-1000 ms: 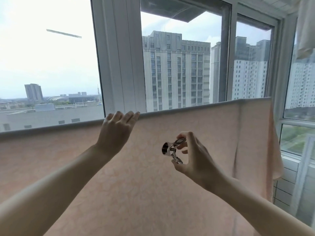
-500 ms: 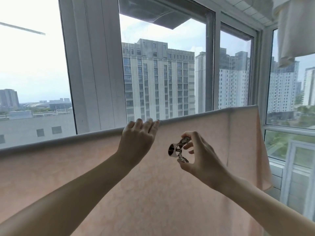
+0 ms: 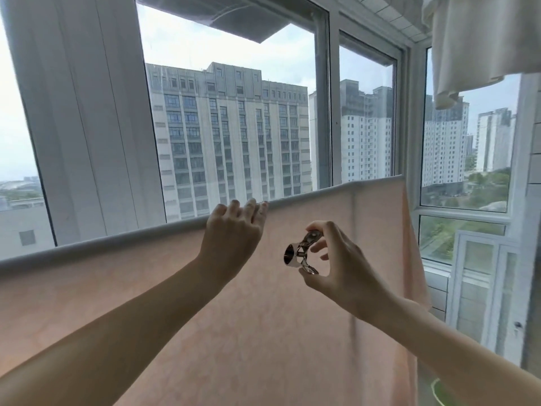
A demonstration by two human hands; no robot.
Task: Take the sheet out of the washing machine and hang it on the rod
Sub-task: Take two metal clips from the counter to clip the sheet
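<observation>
Pink sheet already draped over the rod, hanging flat across the window; rod itself hidden under the fold along the top edge. So, taking out and hanging look done; pinning step in hand, by judgement. Left hand open, fingers loosely spread, tips touching the folded top edge, holding nothing. Right hand just in front of the sheet, pinching a metal clip between thumb and forefinger, other fingers half curled. Clip's mouth pointing left, not yet on the cloth. Next move probably: squeeze clip open, lift to the top edge beside the left fingertips, close over fold and rod.
</observation>
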